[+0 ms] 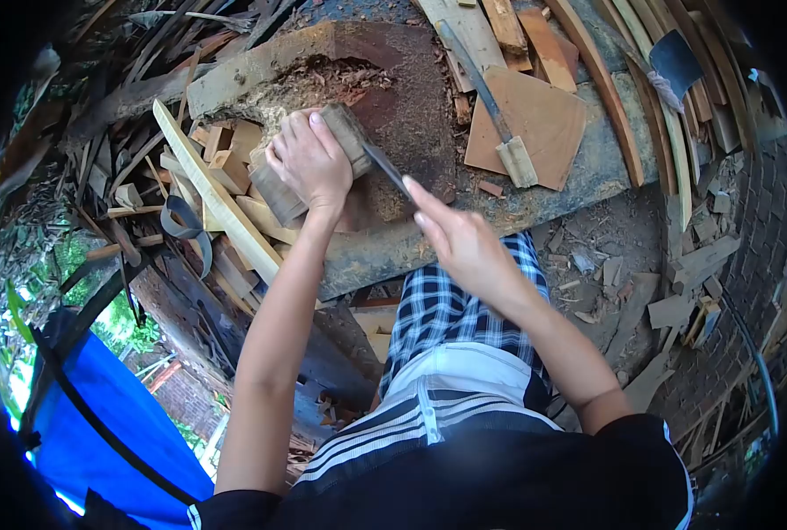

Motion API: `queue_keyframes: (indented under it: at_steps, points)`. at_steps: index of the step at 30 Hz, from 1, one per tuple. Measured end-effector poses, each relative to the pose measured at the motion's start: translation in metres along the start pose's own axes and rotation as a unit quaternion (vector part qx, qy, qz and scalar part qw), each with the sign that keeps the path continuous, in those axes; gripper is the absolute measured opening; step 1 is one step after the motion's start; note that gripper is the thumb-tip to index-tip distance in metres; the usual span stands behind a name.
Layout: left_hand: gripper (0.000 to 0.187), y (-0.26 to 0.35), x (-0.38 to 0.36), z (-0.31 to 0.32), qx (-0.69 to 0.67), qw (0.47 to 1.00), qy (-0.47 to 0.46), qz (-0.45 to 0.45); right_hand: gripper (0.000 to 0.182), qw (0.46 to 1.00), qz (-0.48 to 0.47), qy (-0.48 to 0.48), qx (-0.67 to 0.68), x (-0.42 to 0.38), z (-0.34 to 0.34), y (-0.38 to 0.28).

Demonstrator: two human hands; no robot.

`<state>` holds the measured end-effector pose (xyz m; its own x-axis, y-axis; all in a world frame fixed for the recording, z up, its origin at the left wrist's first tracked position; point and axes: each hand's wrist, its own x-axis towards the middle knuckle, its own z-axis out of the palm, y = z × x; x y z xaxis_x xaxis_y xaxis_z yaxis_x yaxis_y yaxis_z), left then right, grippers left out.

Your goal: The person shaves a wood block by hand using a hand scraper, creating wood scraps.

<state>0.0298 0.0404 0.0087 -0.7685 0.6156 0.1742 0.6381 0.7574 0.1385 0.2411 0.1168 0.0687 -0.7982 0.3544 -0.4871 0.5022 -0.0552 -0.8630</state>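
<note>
My left hand [309, 162] is wrapped over a rough wooden block [349, 137], which rests tilted on the thick work board. In my right hand [471, 256] is a knife [386, 166] with a narrow dark blade; its handle is hidden in my fist. The far end of the blade meets the right side of the block, close to my left hand. Beyond them, a second long blade with a wooden handle [519, 162] lies on a flat square wooden board [534, 119].
Wood chips [349, 81] cover the dark work surface [420, 115]. Offcuts and a pale curved strip [217, 199] pile up at left. Long curved slats [601, 88] line the right side. Scraps litter the ground [605, 283]. A blue tarp [111, 415] hangs at lower left.
</note>
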Motion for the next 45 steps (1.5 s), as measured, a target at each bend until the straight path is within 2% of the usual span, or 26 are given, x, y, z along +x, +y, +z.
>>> queue_keyframes:
  at_steps: [3,7,11,13,17,19,20,21,23,24,25,28,31,37,40,45]
  points:
    - [0.028,-0.004,-0.003,0.000,0.020,1.000,0.013,0.014,0.043,1.000,-0.012,0.022,0.012,0.019,0.006,0.010]
    - [0.029,-0.003,-0.001,0.003,0.031,0.999,0.007,0.012,0.044,0.999,-0.026,0.045,-0.001,-0.005,0.014,0.004]
    - [0.030,-0.005,-0.001,0.005,0.026,0.999,0.021,0.021,0.045,0.999,0.004,0.048,-0.004,0.037,0.026,0.002]
    - [0.030,-0.005,0.002,0.003,0.024,0.999,0.016,0.024,0.044,0.996,-0.034,0.088,-0.006,0.026,0.034,0.006]
    - [0.030,-0.005,0.000,0.003,0.014,0.999,0.007,0.028,0.043,0.999,0.041,0.031,-0.013,0.001,0.025,-0.005]
    - [0.029,-0.004,-0.001,0.002,0.017,1.000,-0.002,0.020,0.043,0.998,-0.002,0.057,-0.020,0.025,0.026,0.001]
    - [0.029,-0.005,-0.004,0.001,0.018,1.000,0.000,0.020,0.043,0.994,-0.057,0.087,-0.018,0.044,0.035,0.017]
    - [0.029,-0.006,-0.004,0.004,0.017,0.999,0.012,0.024,0.043,0.994,-0.063,0.091,-0.016,0.043,0.034,0.013]
    - [0.029,-0.007,0.000,0.004,0.018,0.999,0.018,0.030,0.043,0.997,-0.024,0.070,-0.026,0.023,0.028,0.002]
    - [0.032,-0.007,-0.001,0.002,0.023,0.999,-0.003,0.022,0.043,0.998,0.051,0.006,-0.021,0.008,0.014,-0.016]
    - [0.034,-0.005,0.000,0.001,0.024,0.999,-0.019,0.014,0.043,0.998,0.051,0.002,-0.024,0.007,0.014,-0.010]
    - [0.032,-0.004,0.001,0.003,0.024,1.000,-0.004,0.011,0.043,0.999,-0.023,0.029,-0.035,0.013,0.011,-0.001]
    - [0.031,-0.002,-0.001,0.003,0.024,1.000,0.007,0.012,0.043,0.998,-0.040,0.035,-0.039,0.033,0.013,0.004]
    - [0.033,-0.006,0.000,0.007,0.039,0.999,0.005,0.014,0.043,0.999,-0.023,0.011,-0.039,0.009,0.006,-0.001]
    - [0.033,-0.004,-0.002,0.006,0.043,0.999,0.015,0.018,0.043,0.996,-0.057,0.062,-0.043,0.029,0.015,0.005]
    - [0.034,-0.004,-0.001,0.004,0.035,0.999,-0.005,0.013,0.043,0.996,-0.070,0.054,-0.029,0.017,0.012,0.012]
